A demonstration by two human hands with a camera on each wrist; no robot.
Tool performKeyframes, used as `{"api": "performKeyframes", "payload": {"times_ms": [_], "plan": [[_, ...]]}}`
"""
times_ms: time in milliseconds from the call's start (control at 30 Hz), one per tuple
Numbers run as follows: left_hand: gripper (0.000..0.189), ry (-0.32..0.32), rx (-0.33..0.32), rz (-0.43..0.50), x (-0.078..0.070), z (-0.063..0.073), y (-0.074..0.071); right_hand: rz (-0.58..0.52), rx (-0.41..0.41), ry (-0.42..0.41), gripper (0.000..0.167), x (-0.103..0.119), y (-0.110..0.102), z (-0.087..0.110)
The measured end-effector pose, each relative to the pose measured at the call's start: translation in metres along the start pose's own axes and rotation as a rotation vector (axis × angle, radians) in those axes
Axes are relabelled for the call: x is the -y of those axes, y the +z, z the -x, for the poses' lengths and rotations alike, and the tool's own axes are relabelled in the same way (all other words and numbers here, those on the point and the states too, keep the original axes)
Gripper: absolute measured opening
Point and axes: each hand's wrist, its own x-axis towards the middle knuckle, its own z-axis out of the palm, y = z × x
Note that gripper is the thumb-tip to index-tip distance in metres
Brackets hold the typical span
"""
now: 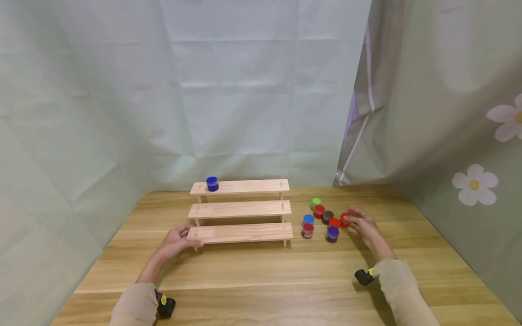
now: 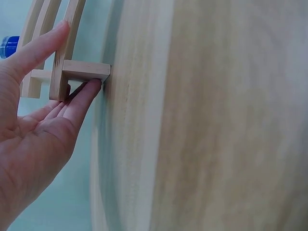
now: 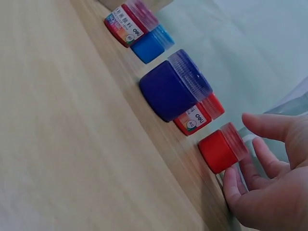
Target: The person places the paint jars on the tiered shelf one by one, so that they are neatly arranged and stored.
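Note:
My left hand (image 1: 174,243) grips the left end of the lowest step of a wooden three-step display stand (image 1: 240,232). In the left wrist view its thumb (image 2: 45,45) lies on the board and the fingers reach the short leg (image 2: 86,70). My right hand (image 1: 365,230) is at the rightmost red paint jar (image 1: 345,220), which stands on the table. The right wrist view has its fingertips close against that jar's side, while the thumb (image 3: 264,126) stays apart above the lid. A dark blue paint jar (image 1: 212,184) sits at the top step's left end.
Several more paint jars cluster right of the stand, among them a green one (image 1: 316,203), a brown one (image 1: 328,217), a light blue one (image 1: 308,220) and a purple-blue one (image 1: 332,234). Pale curtains (image 1: 253,90) hang behind the wooden table (image 1: 261,290).

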Motion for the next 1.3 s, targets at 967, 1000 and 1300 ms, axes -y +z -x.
{"api": "performKeyframes", "payload": {"times_ms": [967, 1000, 1300], "plan": [[0.091, 0.011, 0.007, 0.011, -0.001, -0.002, -0.001, 0.190, -0.073, -0.008, 0.065, -0.004, 0.000, -0.001], [0.091, 0.013, 0.010, 0.009, -0.001, -0.002, -0.001, 0.169, -0.077, -0.010, 0.065, -0.002, 0.000, 0.000], [0.090, -0.002, -0.004, 0.026, 0.002, -0.001, -0.001, 0.197, -0.086, -0.036, 0.064, 0.022, 0.010, -0.001]]}}
